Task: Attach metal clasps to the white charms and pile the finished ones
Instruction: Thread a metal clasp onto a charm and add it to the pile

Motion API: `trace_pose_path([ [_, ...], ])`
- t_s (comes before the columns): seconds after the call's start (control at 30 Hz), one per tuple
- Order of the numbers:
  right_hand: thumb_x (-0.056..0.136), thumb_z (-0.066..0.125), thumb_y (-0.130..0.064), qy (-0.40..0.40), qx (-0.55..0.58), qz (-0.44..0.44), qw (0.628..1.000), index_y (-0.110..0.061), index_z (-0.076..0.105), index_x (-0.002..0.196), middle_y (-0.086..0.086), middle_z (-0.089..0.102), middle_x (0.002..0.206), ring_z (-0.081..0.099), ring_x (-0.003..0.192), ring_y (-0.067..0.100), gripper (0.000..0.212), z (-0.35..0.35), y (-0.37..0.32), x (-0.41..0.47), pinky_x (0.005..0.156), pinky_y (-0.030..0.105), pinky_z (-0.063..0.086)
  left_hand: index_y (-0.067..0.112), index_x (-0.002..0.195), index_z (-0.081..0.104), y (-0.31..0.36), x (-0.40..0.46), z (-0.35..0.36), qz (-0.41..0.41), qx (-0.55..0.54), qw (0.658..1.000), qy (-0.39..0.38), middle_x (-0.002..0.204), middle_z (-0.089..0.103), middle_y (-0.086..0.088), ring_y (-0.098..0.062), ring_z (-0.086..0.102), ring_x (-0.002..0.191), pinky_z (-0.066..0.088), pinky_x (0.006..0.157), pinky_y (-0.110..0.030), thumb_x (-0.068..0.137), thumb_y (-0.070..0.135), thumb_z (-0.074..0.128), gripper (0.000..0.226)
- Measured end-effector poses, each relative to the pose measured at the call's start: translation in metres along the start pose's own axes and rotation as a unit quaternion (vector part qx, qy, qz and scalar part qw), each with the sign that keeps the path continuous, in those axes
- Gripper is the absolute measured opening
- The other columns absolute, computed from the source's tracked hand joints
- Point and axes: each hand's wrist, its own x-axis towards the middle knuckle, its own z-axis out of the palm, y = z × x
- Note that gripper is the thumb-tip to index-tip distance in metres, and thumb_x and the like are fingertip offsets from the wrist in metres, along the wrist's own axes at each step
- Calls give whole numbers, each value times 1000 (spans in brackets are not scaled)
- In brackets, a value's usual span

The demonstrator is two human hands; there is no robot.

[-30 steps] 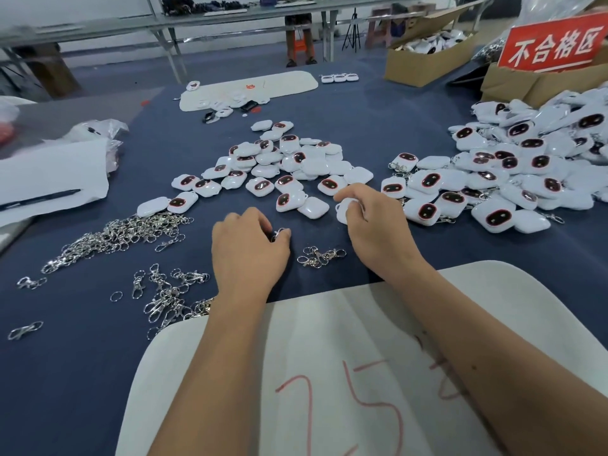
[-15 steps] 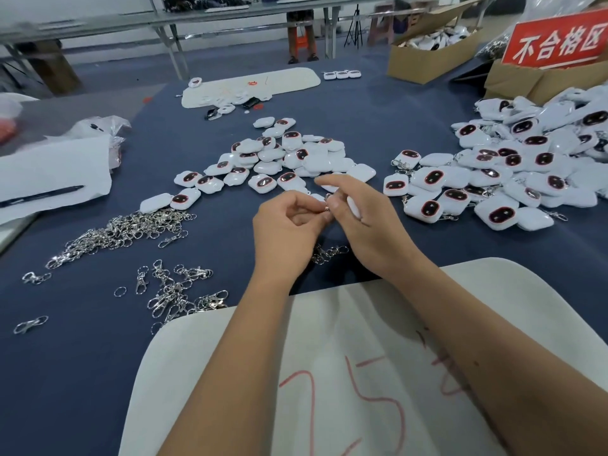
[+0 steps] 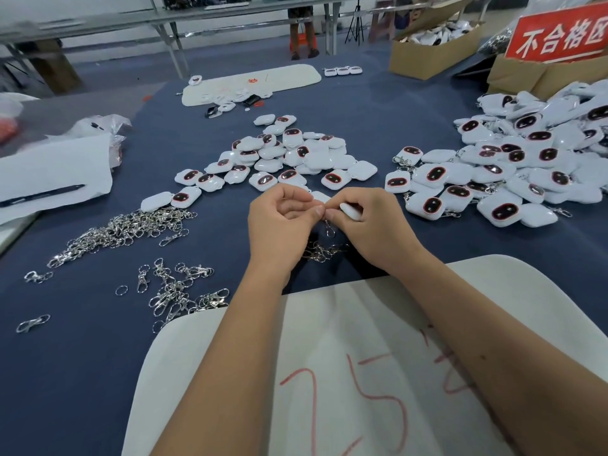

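My left hand (image 3: 279,222) and my right hand (image 3: 368,222) meet fingertip to fingertip above the blue table. The right hand grips a white charm (image 3: 350,210). A metal clasp (image 3: 329,227) hangs down between the two hands, pinched by the left thumb and fingers. A loose heap of white charms (image 3: 289,156) with dark oval faces lies just beyond the hands. To the right is a bigger pile of charms with clasps (image 3: 513,169). Loose metal clasps (image 3: 125,228) are spread at the left, and a few clasps (image 3: 320,251) lie under the hands.
A white board (image 3: 329,357) with red marks lies under my forearms. White paper with a pen (image 3: 42,192) sits at far left. Cardboard boxes (image 3: 431,51) and a red sign (image 3: 559,34) stand at back right. Another white board (image 3: 256,83) lies far across the table.
Both hands lifted off the table and came together. The left brought up a clasp and the right a charm; the clasp now hangs between them.
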Motion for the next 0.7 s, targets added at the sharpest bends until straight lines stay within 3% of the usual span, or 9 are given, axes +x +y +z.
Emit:
trace_pose_path([
  [0.1,94,76,-16,-1,11,6,1000,-16,78,89,-4,75,81,67,78,13,5,0,0,0,73,27,52,15,85,67,1,1,0,-4,-16,1000,15,81,78,-6,-21,77,81,61,80,-35,80,-1,79,20],
  [0.2,96,72,-14,12,31,6,999,-18,76,87,-8,73,79,65,76,7,10,0,2,1,70,21,49,16,85,70,1,2,-2,4,-12,999,32,79,75,-5,-17,72,73,61,80,-41,84,4,75,13],
  [0.4,99,66,-9,35,118,5,992,-19,72,82,-15,67,72,56,67,-2,21,-3,4,2,69,14,42,18,80,76,5,-2,2,43,63,996,-46,80,76,2,-25,71,82,58,81,-40,87,11,75,10],
  [0.7,100,63,-7,21,130,-3,991,-17,71,84,-21,61,66,53,64,-1,21,-4,3,2,66,12,41,7,87,74,7,-3,1,50,27,995,-85,77,74,-1,-9,67,70,57,73,-25,93,6,68,8],
])
